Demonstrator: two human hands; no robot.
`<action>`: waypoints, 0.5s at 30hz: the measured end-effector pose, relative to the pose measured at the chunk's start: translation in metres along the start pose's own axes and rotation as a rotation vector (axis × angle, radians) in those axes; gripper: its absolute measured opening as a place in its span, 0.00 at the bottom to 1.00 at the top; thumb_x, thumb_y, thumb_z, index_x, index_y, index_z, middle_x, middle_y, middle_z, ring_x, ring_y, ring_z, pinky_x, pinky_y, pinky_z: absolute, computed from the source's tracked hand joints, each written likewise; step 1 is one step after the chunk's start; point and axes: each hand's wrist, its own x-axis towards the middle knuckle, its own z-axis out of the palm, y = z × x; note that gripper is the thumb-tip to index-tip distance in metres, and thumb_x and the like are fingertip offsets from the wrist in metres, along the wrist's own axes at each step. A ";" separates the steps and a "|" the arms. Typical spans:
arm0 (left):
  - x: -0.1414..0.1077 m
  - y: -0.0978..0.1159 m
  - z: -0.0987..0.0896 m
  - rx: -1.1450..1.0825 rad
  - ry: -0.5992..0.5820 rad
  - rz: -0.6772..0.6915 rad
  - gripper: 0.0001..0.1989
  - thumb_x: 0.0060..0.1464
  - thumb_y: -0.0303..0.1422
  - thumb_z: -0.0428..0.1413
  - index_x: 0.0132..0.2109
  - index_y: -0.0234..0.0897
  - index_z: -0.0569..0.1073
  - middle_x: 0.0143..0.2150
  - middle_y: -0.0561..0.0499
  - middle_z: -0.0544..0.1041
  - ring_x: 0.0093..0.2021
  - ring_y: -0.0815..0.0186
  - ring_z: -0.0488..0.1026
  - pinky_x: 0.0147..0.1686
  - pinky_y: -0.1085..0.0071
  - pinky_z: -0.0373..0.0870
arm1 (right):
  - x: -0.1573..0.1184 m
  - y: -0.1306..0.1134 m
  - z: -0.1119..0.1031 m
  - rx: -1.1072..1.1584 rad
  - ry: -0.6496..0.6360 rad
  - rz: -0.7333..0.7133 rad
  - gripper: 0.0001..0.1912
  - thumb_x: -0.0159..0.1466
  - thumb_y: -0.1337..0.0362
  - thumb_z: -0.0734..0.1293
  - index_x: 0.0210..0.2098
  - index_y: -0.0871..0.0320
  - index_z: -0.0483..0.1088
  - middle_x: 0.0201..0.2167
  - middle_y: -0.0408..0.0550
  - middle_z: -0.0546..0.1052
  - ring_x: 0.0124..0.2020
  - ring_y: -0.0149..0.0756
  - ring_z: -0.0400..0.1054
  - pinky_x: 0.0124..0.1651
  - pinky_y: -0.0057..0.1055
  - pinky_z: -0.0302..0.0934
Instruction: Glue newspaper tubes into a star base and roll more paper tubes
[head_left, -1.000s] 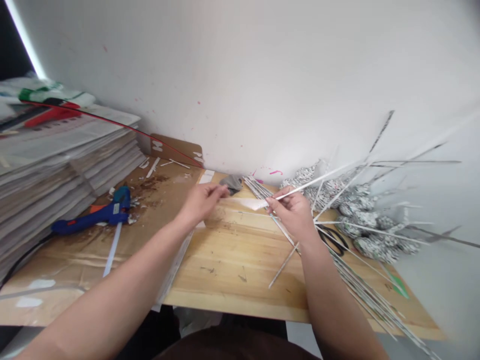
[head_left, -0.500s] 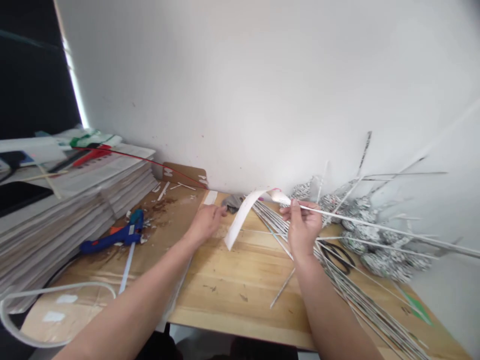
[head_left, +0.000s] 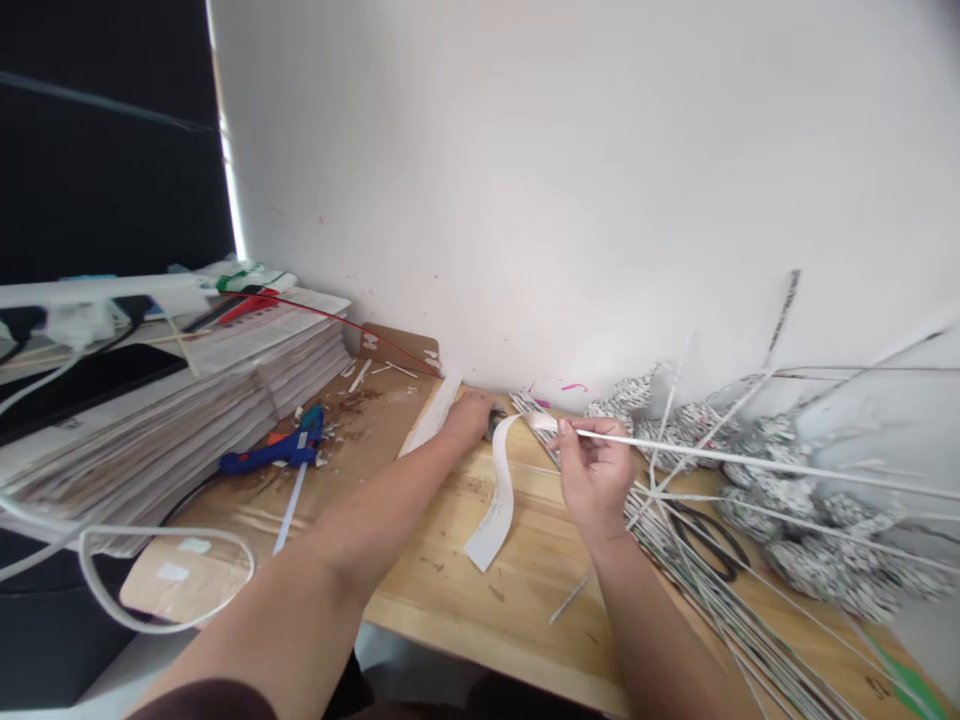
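My right hand (head_left: 596, 475) pinches a thin white rolled paper stick (head_left: 690, 447), which stretches away to the right edge. From the stick's left end a loose white paper strip (head_left: 501, 500) curls down over the wooden table. My left hand (head_left: 471, 418) reaches to the back of the table, right at a small grey crumpled thing (head_left: 495, 422), perhaps a cloth. Its fingers are mostly hidden, so I cannot tell whether they grip it. Beside that hand, flat white paper strips (head_left: 431, 415) lie near the wall.
A bundle of paper sticks (head_left: 720, 600) crosses the table's right side, by black scissors (head_left: 709, 540) and crumpled newspaper balls (head_left: 780, 480). On the left are a blue glue gun (head_left: 277, 450), a tall newspaper stack (head_left: 247, 390) and a looping white cable (head_left: 169, 628).
My left hand has moved forward and right, onto the grey thing. The paper strip's free end hangs lower. My right hand keeps its pinch on the stick. The view has turned slightly left.
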 end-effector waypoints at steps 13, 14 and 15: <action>-0.009 0.012 -0.015 -0.066 0.072 0.038 0.28 0.57 0.49 0.50 0.58 0.37 0.70 0.59 0.36 0.69 0.60 0.48 0.62 0.55 0.55 0.57 | -0.003 0.002 0.003 -0.014 -0.058 0.011 0.10 0.61 0.61 0.69 0.36 0.57 0.64 0.26 0.44 0.76 0.25 0.33 0.71 0.31 0.31 0.65; -0.014 0.014 -0.021 -0.076 0.084 0.061 0.31 0.55 0.47 0.54 0.62 0.39 0.65 0.64 0.38 0.64 0.63 0.47 0.58 0.58 0.53 0.54 | -0.003 0.002 0.003 -0.015 -0.060 0.013 0.10 0.61 0.61 0.69 0.36 0.57 0.64 0.26 0.44 0.75 0.25 0.33 0.71 0.30 0.31 0.65; -0.020 0.015 -0.028 -0.093 0.096 0.075 0.34 0.53 0.45 0.57 0.65 0.41 0.62 0.66 0.39 0.60 0.65 0.48 0.54 0.59 0.53 0.51 | -0.003 0.002 0.003 -0.016 -0.059 0.013 0.10 0.60 0.61 0.70 0.36 0.57 0.64 0.25 0.43 0.75 0.24 0.33 0.71 0.30 0.30 0.65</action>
